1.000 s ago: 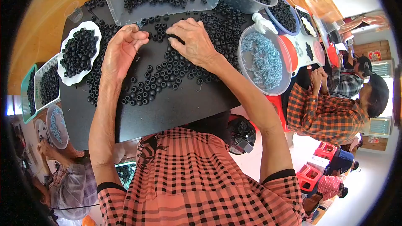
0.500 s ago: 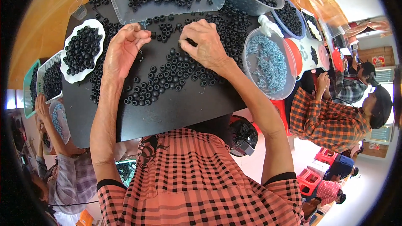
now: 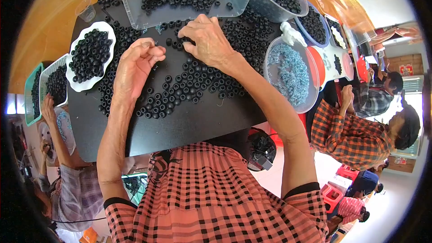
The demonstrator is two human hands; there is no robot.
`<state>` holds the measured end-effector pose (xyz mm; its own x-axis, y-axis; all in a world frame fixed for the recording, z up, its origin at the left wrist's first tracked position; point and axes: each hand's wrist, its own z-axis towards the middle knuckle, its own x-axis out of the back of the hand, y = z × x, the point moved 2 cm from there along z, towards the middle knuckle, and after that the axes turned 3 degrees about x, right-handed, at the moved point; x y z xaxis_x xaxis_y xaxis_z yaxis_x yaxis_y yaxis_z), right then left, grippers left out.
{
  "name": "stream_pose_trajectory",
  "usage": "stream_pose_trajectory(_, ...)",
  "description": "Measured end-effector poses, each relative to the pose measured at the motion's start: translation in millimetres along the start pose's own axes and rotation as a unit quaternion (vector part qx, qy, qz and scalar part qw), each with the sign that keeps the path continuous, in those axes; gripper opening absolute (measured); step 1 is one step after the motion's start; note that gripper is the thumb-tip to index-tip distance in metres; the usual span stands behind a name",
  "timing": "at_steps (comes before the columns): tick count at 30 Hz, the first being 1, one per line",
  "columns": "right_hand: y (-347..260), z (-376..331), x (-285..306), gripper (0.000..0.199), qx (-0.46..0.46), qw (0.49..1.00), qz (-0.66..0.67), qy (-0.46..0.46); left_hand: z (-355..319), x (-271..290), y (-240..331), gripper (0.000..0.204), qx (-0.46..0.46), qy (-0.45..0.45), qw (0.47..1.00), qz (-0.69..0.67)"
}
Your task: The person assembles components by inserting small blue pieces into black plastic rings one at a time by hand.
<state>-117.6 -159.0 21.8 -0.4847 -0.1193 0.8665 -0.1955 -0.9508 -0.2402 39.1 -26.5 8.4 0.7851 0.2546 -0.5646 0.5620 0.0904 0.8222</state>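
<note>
My left hand point(image 3: 138, 65) is raised above the dark table point(image 3: 202, 128), palm partly turned up. Its fingers are bent into a pinch, and I cannot make out what is between the tips. Just right of it, my right hand point(image 3: 208, 40) is palm down with curled fingers, over loose black beads point(image 3: 177, 87). The right fingertips are partly hidden, and anything in them is too small to name. A single black bead point(image 3: 168, 42) sits between the two hands. Round beads with large holes spread across the table beneath and around them.
Beyond my hands stands a clear tub point(image 3: 184, 15) of black beads. To the left is a white scalloped dish point(image 3: 111, 49) of beads; to the right, a clear container of pale blue small pieces point(image 3: 290, 76). A person in an orange checked shirt point(image 3: 355, 130) sits at right.
My right hand has moved left and slightly away from me, its thumb and fingers shifting toward the left hand. The left hand is slightly lower in the picture, still pinched.
</note>
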Motion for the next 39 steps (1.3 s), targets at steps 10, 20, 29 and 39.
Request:
stream_pose_trajectory(10, 1, 3, -9, 0.023, -0.002, 0.999, 0.021, 0.039, -2, -12, -3, 0.016, -0.018, 0.007, 0.99, 0.139)
stream_pose_trajectory(20, -31, 4, 8, 0.023, 0.035, 0.983, 0.096, 0.154, -1, -19, -5, 0.018, -0.02, 0.056, 0.96, 0.272)
stream_pose_trajectory(29, -31, -7, -4, 0.022, -0.013, 0.944, 0.304, 0.126, -2, -15, -10, 0.02, 0.051, -0.026, 0.993, 0.104)
stream_pose_trajectory(39, -30, -13, -7, 0.028, -0.016, 0.94, 0.322, 0.108, -9, -11, -19, 0.018, 0.025, 0.009, 0.989, 0.142)
